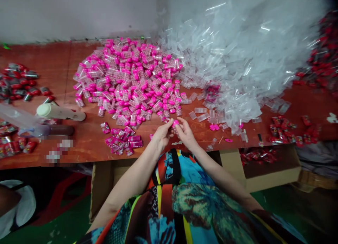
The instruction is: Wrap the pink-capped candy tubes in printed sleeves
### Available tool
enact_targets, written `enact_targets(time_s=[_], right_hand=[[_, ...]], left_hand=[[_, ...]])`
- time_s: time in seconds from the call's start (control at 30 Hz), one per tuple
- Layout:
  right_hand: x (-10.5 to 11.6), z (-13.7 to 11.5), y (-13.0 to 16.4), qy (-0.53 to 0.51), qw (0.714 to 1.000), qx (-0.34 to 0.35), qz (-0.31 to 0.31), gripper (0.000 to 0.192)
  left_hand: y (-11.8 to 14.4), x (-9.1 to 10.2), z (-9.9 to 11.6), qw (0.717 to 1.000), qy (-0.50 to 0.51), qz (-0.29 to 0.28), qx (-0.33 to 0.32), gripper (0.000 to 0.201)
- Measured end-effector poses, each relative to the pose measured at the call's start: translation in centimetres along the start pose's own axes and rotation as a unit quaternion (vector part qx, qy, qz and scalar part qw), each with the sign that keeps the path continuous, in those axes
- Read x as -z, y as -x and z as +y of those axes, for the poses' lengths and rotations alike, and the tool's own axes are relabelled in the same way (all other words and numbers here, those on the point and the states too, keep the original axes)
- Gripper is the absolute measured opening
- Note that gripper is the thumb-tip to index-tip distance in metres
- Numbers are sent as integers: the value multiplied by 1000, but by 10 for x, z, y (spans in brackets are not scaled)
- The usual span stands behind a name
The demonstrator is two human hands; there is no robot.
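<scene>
A pale, bare wall [79,12] closed off the far side, and a reddish-brown worktop [60,71] ran the full width beneath it, its near edge over a green floor [68,226] and open cardboard boxes [271,173]. The biggest mass on the worktop was a heap of empty clear plastic cases [243,61], banked against the wall at the right. Just left of it, touching at the margin, spread a mound of pink-capped cases filled with pink beads [132,78]. Red and silver packets [18,84] lay at the far left, more red packets [287,131] near the right edge. A white glue gun [60,112] rested on its side left of the pink mound. A small cluster of bagged pink cases [123,140] sat near the front edge.

Both hands met just above that edge, in front of the pink mound. The left hand [161,134] and the right hand [185,131] were closed together on one pink-capped case [175,124], fingertips pinching it from either side, pink cap showing between them.
</scene>
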State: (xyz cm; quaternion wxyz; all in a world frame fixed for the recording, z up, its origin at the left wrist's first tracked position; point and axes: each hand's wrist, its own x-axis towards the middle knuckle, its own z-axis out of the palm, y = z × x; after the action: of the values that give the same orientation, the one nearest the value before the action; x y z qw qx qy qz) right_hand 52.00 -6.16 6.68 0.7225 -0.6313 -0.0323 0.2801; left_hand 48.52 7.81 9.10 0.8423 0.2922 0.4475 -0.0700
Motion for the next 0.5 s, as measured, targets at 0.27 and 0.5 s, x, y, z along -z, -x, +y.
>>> enact_targets(time_s=[0.27, 0.5], right_hand=[[9, -9, 11, -13, 997, -33, -74, 75], [5, -27, 35, -116, 979, -123, -112, 85]], left_hand=[[14, 5, 14, 997, -8, -58, -44, 32], [28, 5, 13, 997, -11, -50, -59, 18]])
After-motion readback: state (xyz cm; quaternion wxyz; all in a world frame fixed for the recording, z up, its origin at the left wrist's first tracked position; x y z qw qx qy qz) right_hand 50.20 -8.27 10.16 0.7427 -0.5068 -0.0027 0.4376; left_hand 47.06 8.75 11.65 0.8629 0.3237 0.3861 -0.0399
